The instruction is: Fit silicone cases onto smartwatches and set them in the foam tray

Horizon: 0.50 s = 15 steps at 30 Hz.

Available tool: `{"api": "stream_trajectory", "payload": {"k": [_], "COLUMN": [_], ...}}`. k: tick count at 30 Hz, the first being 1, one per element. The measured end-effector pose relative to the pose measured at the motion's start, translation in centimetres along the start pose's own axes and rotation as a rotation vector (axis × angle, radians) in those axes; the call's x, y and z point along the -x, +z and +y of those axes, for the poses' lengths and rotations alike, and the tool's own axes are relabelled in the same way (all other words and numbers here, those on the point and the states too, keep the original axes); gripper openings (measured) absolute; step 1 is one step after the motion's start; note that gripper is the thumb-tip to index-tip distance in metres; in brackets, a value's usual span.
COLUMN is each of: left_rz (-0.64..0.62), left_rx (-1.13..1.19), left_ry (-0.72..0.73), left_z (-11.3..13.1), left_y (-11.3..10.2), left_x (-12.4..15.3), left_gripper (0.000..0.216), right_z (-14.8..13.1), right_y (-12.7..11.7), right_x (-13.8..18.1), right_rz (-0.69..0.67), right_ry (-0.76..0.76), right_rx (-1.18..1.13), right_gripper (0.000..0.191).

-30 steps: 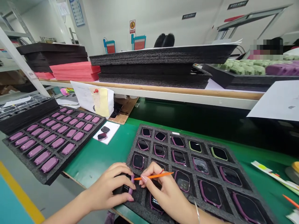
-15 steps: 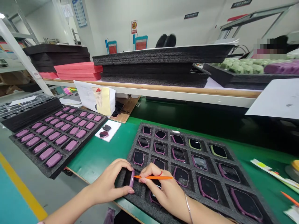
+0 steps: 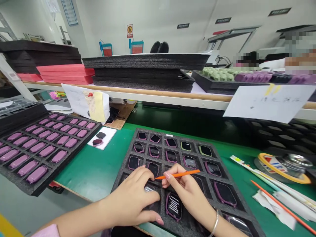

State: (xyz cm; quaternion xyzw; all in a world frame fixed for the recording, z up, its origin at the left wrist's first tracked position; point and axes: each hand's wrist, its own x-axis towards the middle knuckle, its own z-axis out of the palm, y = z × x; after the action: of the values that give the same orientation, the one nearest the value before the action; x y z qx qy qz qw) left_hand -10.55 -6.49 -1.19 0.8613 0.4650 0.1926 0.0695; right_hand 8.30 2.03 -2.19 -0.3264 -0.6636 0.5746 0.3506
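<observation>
A black foam tray [image 3: 223, 164] on the green bench holds several watch bodies, most with purple rims, two with green rims. My left hand [image 3: 134, 200] lies over the tray's near-left pockets with its fingers curled on a watch body [image 3: 149, 189] that is mostly hidden. My right hand [image 3: 186, 191] pinches a thin orange stick [image 3: 179, 174], whose tip points left toward my left fingers. Just below it, a purple-rimmed watch [image 3: 174, 205] sits in its pocket showing printed text.
A second foam tray [image 3: 39, 144] of purple parts lies at the left. Two loose watch bodies rest on a white card [image 3: 101, 138]. Tape roll [image 3: 281, 164], orange stick [image 3: 278, 205] and paper strips lie at the right. Foam sheets are stacked on the shelf [image 3: 148, 70]. Other people are behind it.
My left hand moved right over the tray and lowered the purple watch it held upright into a pocket. My right hand shifted right with the stick. The camera view swung right.
</observation>
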Motion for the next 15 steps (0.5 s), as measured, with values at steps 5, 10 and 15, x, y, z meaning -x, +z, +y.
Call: {"api": "stream_trajectory", "payload": {"k": [5,10,15], "left_rz": [0.012,0.116,0.169], "left_rx": [-0.025,0.032,0.053], "left_ry": [0.017,0.022,0.025], "left_z": [-0.8,-1.4,-1.5], "left_y": [-1.1,-0.5,0.0], "left_x": [1.2,2.5,2.5], "left_gripper": [0.027,0.02,0.019], "right_z": [0.4,0.7,0.4], "right_y": [0.4,0.5,0.4], "right_x": [0.7,1.0,0.9], "right_rz": [-0.018,-0.118,-0.19], "right_ry": [-0.037,-0.108,-0.128], "right_rx": [0.011,0.115,0.195], "right_gripper": [0.041,0.035,0.029]}}
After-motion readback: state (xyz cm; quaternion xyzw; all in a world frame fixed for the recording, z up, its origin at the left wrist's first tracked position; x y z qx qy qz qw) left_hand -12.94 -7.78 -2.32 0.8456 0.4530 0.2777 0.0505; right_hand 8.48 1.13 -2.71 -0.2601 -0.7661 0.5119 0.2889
